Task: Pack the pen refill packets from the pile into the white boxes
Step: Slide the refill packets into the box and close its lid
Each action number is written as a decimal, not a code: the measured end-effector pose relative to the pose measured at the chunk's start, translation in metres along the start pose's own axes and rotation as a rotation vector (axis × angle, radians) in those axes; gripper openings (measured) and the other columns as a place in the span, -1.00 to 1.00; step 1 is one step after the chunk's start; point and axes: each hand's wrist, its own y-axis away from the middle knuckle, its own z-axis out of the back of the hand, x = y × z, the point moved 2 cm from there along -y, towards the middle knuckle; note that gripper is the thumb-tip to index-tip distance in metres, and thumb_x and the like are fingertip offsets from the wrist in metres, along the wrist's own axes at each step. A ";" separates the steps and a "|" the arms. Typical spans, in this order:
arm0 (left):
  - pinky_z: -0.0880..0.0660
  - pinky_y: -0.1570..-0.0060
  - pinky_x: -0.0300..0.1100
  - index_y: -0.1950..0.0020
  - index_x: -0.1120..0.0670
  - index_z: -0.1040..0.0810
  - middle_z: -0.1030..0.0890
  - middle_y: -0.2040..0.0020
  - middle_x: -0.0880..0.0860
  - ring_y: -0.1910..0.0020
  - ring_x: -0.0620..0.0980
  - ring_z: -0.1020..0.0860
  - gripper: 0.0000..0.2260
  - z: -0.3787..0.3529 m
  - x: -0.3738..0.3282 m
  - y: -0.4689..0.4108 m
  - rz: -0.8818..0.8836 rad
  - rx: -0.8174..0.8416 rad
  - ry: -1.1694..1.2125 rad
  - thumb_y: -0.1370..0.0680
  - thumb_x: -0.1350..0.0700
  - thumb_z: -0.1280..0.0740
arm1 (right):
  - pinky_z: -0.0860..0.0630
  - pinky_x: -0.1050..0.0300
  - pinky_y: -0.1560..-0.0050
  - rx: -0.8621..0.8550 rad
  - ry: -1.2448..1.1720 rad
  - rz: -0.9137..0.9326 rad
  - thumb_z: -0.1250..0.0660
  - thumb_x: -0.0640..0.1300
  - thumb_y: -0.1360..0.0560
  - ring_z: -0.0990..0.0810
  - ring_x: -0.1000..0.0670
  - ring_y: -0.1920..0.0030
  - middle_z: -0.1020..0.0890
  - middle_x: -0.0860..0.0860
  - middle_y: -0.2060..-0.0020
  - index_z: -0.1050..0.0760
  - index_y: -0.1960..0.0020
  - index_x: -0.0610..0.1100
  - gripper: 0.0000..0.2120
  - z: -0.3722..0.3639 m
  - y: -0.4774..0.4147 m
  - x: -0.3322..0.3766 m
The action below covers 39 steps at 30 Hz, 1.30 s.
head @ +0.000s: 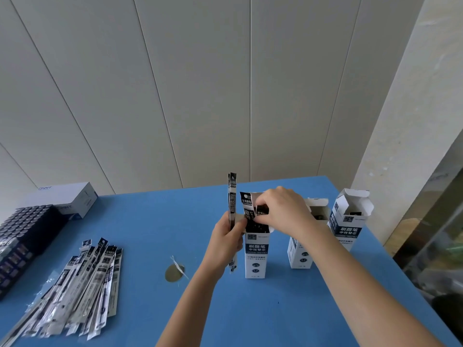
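A pile of black-and-white pen refill packets [82, 284] lies on the blue table [150, 221] at the left. Three upright white boxes stand open at the right. At the nearest white box [256, 256], my left hand [225, 239] grips a refill packet [232, 196] upright beside the box's left wall. My right hand [280, 211] is over this box's open top, pinching a second packet [246, 206] that stands partly inside among other packets. The middle box [299, 251] and the right box [347, 221] stand behind my right forearm.
A dark case of stacked goods [22, 236] and a white carton [72, 199] sit at the table's far left. A round hole with a clear plastic scrap [175, 271] lies mid-table. The table's right edge runs past the boxes; a panelled wall stands behind.
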 end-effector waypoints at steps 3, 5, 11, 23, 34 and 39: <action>-0.17 0.46 -0.28 0.23 0.11 -0.25 -0.27 0.49 -0.15 0.52 -0.15 -0.17 -0.78 0.000 0.001 -0.001 -0.004 -0.002 -0.001 -0.61 0.17 -0.15 | -0.31 0.14 0.24 -0.011 -0.043 0.000 -0.36 0.06 -0.43 -0.48 -0.05 0.18 -0.55 0.04 0.25 -0.59 0.09 -0.03 -0.83 -0.001 0.001 0.000; -0.18 0.46 -0.28 0.20 0.12 -0.26 -0.27 0.49 -0.15 0.52 -0.15 -0.17 -0.80 0.000 0.000 -0.001 -0.007 0.002 -0.001 -0.61 0.17 -0.15 | -0.35 0.18 0.25 -0.060 -0.089 -0.023 -0.37 0.11 -0.40 -0.53 -0.02 0.17 -0.62 0.07 0.25 -0.61 0.11 0.00 -0.80 0.003 0.002 0.000; -0.18 0.46 -0.29 0.19 0.12 -0.26 -0.27 0.49 -0.15 0.53 -0.15 -0.18 -0.82 0.001 0.000 -0.001 -0.007 0.001 -0.002 -0.61 0.18 -0.15 | -0.33 0.16 0.21 -0.083 -0.046 -0.021 -0.39 0.01 -0.42 -0.57 -0.09 0.08 -0.65 -0.01 0.15 -0.61 0.11 -0.02 -0.88 -0.003 -0.003 0.005; -0.20 0.47 -0.31 0.21 0.12 -0.26 -0.28 0.47 -0.13 0.52 -0.16 -0.19 -0.80 0.002 0.002 -0.001 0.008 -0.001 -0.009 -0.61 0.17 -0.16 | -0.33 0.19 0.21 -0.066 -0.120 -0.024 -0.40 0.00 -0.40 -0.54 -0.02 0.10 -0.64 0.05 0.22 -0.61 0.15 0.01 -0.91 0.005 -0.006 0.007; -0.20 0.46 -0.29 0.20 0.12 -0.28 -0.31 0.50 -0.16 0.52 -0.16 -0.19 -0.81 0.002 0.002 0.000 0.006 0.010 -0.011 -0.61 0.15 -0.17 | -0.44 0.17 0.17 -0.030 -0.029 -0.053 -0.38 -0.02 -0.41 -0.57 0.00 0.09 -0.66 0.08 0.16 -0.61 0.11 0.04 -0.92 0.003 -0.001 0.002; -0.17 0.45 -0.26 0.22 0.09 -0.26 -0.27 0.48 -0.14 0.51 -0.14 -0.17 -0.78 0.001 0.001 0.000 0.002 0.003 -0.002 -0.61 0.15 -0.18 | -0.33 0.16 0.10 -0.014 0.056 -0.012 -0.37 -0.07 -0.42 -0.57 -0.06 -0.01 -0.66 0.06 0.07 -0.61 0.04 0.05 -0.86 0.000 0.000 0.006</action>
